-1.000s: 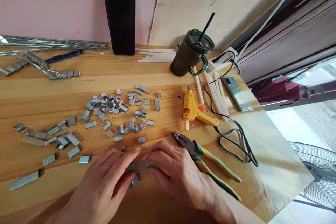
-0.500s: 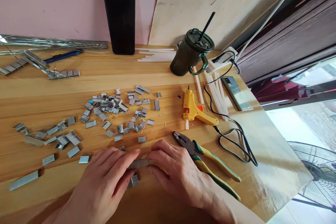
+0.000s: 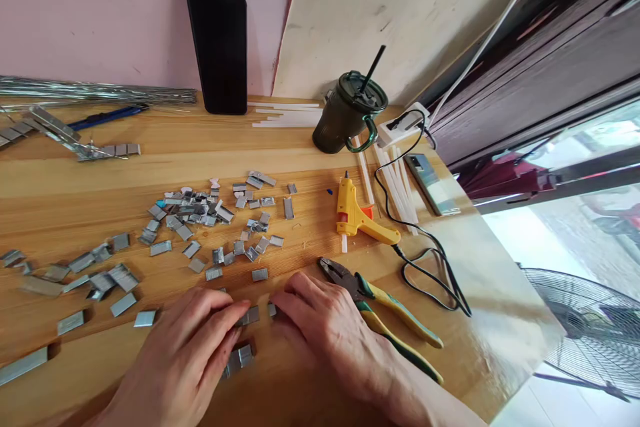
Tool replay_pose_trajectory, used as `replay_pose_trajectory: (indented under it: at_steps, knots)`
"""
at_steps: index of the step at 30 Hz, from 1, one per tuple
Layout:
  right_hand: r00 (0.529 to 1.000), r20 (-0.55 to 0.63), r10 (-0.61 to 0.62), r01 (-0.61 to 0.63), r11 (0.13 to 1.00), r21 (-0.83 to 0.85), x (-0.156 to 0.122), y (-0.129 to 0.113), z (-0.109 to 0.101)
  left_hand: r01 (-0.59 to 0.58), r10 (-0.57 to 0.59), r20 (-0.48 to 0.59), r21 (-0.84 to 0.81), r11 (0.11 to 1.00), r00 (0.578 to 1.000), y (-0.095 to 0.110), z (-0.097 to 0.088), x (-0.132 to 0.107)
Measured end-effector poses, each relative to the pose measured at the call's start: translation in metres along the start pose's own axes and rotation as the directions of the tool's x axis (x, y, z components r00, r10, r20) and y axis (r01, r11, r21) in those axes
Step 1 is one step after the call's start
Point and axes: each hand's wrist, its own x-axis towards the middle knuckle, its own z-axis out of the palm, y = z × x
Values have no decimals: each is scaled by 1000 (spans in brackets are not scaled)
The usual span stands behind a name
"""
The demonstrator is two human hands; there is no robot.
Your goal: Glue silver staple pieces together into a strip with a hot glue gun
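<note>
My left hand [image 3: 183,353] is closed, its thumb and fingers pinching a short grey staple strip [image 3: 251,314]. My right hand [image 3: 333,340] is closed too, with a small staple piece [image 3: 272,309] at its fingertips; a gap separates it from the left-hand strip. Under the left fingers lie more staple pieces [image 3: 244,355], partly hidden. Many loose staple pieces [image 3: 197,207] are scattered ahead on the wooden table [image 3: 280,177]. Beside my right hand rest combination pliers [image 3: 370,297] with green and yellow handles.
A yellow glue gun [image 3: 357,213] and its black cord [image 3: 440,287] lie to the right, near white glue sticks [image 3: 400,187] and a phone [image 3: 431,183]. Behind stand a dark cup [image 3: 345,110] and a black phone [image 3: 220,47]. Metal wires [image 3: 100,90] lie back left.
The strip that spanned both hands is now in two pieces, one at each hand. My hands are slightly farther apart. The whole view has shifted, moving the scene left and a little down.
</note>
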Motion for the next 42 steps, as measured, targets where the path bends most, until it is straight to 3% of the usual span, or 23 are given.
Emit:
replay_pose_trajectory:
  at_steps: [4,9,13,18,25,29,32,34,35,38,40,42]
  knots:
    - [987,-153,58,-57,998,15,-11,12,-23,2,-2,-19,-2,1000,1000,-3,2,-2]
    - [889,-363,280,-346,929,-129,-27,53,-56,-7,10,-106,27,1000,994,-3,1,1]
    - [839,-287,463,-533,807,-256,-23,88,-63,4,-8,-158,-23,1000,987,0,0,4]
    - [841,-229,489,-537,807,-246,-10,112,-55,52,-67,-168,-92,994,983,1,3,2]
    - [832,-224,507,-538,836,-108,-4,120,-53,17,-22,-101,-53,998,995,-3,1,2]
    - [826,-244,508,-517,856,35,-11,113,-63,48,-56,-77,-99,994,995,-5,0,-2]
    - [838,-198,509,-456,851,260,-21,91,-74,95,-110,-109,-135,986,988,-5,-1,-2]
    - [853,-109,511,-303,655,692,-27,71,-77,131,-155,-130,-177,976,979,-4,-4,-1]
    - [859,-106,501,-217,545,810,-29,61,-76,147,-176,-130,-205,968,976,-3,-6,0]
    - [933,70,353,-176,277,945,-31,40,-64,181,-224,-130,-280,943,966,1,-10,4]
    - [954,216,210,-253,168,953,-30,34,-53,217,-273,-143,-318,923,951,3,-11,6]
    - [946,298,131,-312,101,945,-31,32,-45,249,-322,-162,-355,901,933,5,-11,6]
